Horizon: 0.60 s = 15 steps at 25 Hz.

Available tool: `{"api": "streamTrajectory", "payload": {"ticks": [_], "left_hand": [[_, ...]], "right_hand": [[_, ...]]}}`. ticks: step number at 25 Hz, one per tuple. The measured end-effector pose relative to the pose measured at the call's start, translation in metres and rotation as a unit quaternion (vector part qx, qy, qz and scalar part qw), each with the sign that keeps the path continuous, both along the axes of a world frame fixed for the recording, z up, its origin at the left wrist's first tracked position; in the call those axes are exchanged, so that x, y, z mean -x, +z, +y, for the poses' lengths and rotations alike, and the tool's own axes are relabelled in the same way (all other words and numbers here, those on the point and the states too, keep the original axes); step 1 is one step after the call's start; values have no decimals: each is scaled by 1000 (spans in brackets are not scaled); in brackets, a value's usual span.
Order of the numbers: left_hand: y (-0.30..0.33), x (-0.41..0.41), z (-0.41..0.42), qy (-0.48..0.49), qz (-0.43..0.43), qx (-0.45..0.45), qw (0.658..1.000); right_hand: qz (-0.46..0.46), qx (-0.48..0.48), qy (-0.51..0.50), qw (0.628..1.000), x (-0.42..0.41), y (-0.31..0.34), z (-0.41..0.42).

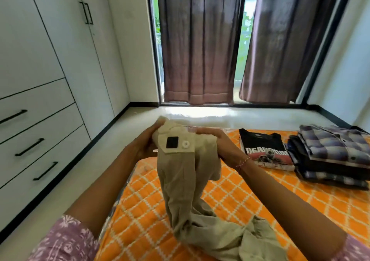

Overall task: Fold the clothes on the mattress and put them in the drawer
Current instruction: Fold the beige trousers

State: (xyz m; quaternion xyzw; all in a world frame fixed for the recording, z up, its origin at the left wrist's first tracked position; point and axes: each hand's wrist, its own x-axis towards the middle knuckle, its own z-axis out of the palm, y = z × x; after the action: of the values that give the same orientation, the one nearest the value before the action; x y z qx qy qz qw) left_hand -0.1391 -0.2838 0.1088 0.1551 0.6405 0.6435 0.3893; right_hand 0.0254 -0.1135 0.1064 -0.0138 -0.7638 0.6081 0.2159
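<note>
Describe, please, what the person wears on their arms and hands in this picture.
Both forearms are bare. Short mauve sleeves with a white printed pattern show at the upper arms. The right hand has a thin red-and-white thread bracelet at its wrist. The left hand shows no rings or bands.

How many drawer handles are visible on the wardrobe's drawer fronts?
3: the top handle, the middle handle and the bottom handle are stacked on the drawers at the left. More may lie beyond the frame edge.
</note>
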Motion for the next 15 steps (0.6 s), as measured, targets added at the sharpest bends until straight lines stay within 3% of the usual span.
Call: {"api": "streamTrajectory", "payload": {"ticks": [3,5,7,8,9,11,12,15], "left_hand": [[8,7,-4,9,40,-38,998],[11,5,2,32,66,-101,992],[14,2,8,57,67,-163,983],[15,1,11,64,57,-189,978],[16,0,12,65,43,-209,975],[15,-4,13,45,13,-234,971],[15,-7,14,25,8,-239,971],[10,-15,9,-55,22,-209,976]], "right_hand": [[-27,-92,26,995,-3,-4,1],[-30,-180,-38,982,-2,-14,5],[-122,-231,-110,959,-2,-29,22],[-199,-151,-128,960,-3,-33,32],[-258,-14,-127,958,-5,-32,38],[-281,300,-54,910,-1,-32,43],[-270,358,-11,894,5,-32,40],[-229,358,12,905,26,-25,11]]}}
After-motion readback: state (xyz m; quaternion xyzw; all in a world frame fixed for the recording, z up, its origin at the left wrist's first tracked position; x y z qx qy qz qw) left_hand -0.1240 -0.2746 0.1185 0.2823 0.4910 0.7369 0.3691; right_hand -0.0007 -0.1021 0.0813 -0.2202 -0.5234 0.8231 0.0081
